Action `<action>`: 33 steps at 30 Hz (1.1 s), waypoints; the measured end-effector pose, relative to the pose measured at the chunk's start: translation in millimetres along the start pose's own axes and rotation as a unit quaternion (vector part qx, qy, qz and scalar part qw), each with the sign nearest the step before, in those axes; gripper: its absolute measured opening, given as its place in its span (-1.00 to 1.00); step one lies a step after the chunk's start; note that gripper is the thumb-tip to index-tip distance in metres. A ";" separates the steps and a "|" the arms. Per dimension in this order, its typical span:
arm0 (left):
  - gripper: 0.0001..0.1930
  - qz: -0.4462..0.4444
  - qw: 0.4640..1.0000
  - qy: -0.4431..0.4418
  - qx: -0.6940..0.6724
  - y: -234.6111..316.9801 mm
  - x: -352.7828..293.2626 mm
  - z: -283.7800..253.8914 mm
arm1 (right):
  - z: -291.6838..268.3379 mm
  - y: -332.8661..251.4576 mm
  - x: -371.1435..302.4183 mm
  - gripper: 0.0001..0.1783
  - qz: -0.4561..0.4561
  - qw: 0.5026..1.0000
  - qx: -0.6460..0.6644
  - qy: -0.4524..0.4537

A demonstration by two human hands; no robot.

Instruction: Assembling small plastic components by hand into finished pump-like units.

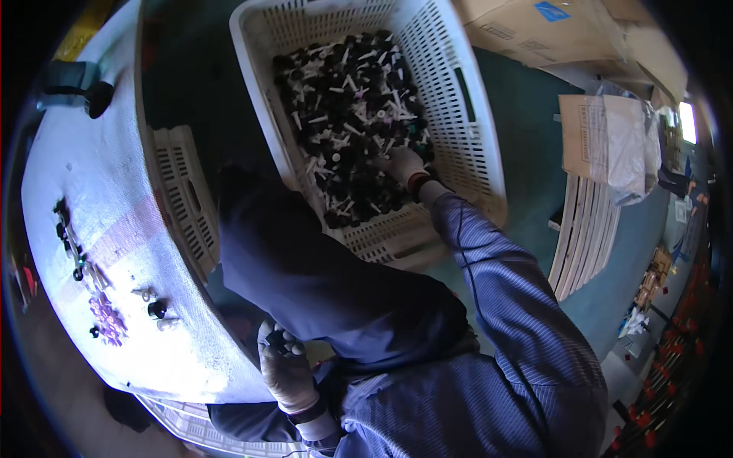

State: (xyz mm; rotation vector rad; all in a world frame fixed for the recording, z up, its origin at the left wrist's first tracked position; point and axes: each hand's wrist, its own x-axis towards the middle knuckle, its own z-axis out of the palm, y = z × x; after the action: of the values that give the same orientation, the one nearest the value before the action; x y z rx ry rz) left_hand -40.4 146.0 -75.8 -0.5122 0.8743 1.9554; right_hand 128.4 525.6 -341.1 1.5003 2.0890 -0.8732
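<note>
In a white slotted plastic crate (pixel 252 84) lies a heap of small parts (pixel 351 114), black round pieces mixed with white stick-like ones. My right hand (pixel 401 166), in a pale glove, reaches down into this heap. Its fingers are drawn together at the parts; what they pinch, if anything, is too small to make out. Close to the table's edge, my gloved left hand (pixel 286 374) is turned palm up. Several small black parts (pixel 284 341) rest in its curled fingers.
A white-covered table (pixel 99 168) on my left bears a row of black and pale parts (pixel 70 237), a purple cluster (pixel 108 317) and a few loose pieces. Another slotted crate (pixel 183 198) stands beside it. Cardboard boxes (pixel 534 34) and stacked boards (pixel 584 237) are at the right.
</note>
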 end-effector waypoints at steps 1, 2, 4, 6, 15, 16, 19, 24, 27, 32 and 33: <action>-0.60 -0.002 1.000 -0.012 0.000 -1.4 -3.8 1.1 | -4.4 -1.3 -6.6 -0.32 0.003 1.000 0.011 0.008; -0.61 0.014 0.998 0.059 0.010 -4.5 -5.5 6.5 | -6.8 6.0 -10.2 -0.33 -0.020 0.999 0.037 0.028; -0.62 0.031 0.992 0.120 0.021 -5.3 -9.9 8.7 | -17.1 -1.2 -26.6 -0.35 -0.033 0.994 0.086 0.055; -0.62 0.014 0.999 0.040 0.019 -0.1 -16.0 2.8 | -36.1 -15.3 -56.6 -0.37 -0.072 0.976 0.202 0.037; -0.54 0.056 0.992 -0.077 -0.086 13.5 -62.9 -20.2 | -89.1 -98.3 -185.5 -0.51 -0.271 0.920 0.246 0.139; -0.56 0.065 0.987 -0.057 -0.134 18.1 -75.7 -13.7 | -92.6 -120.5 -200.4 -0.57 -0.296 0.906 0.296 0.068; -0.55 0.060 0.978 -0.086 -0.181 24.2 -84.7 -11.5 | -108.5 -152.1 -254.4 -0.61 -0.356 0.865 0.353 0.024; -0.49 0.125 0.966 -0.131 -0.185 27.6 -109.5 -28.7 | -112.7 -201.3 -335.3 -0.61 -0.453 0.797 0.382 -0.116; -0.48 0.161 0.962 -0.123 -0.181 27.4 -123.3 -43.1 | -97.2 -229.8 -380.1 -0.62 -0.470 0.799 0.344 -0.148; -0.47 0.196 0.961 -0.114 -0.160 25.2 -141.0 -54.5 | -42.8 -246.9 -415.4 -0.65 -0.457 0.794 0.309 -0.258; -0.47 0.202 0.959 -0.112 -0.167 24.8 -144.3 -56.3 | -37.0 -249.8 -422.6 -0.65 -0.463 0.797 0.284 -0.264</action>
State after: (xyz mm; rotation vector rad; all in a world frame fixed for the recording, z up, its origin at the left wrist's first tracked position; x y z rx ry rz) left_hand 11.4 13.2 -10.3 -0.3066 0.5330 2.5013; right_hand 31.8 209.7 23.9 0.1785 2.1223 -2.1224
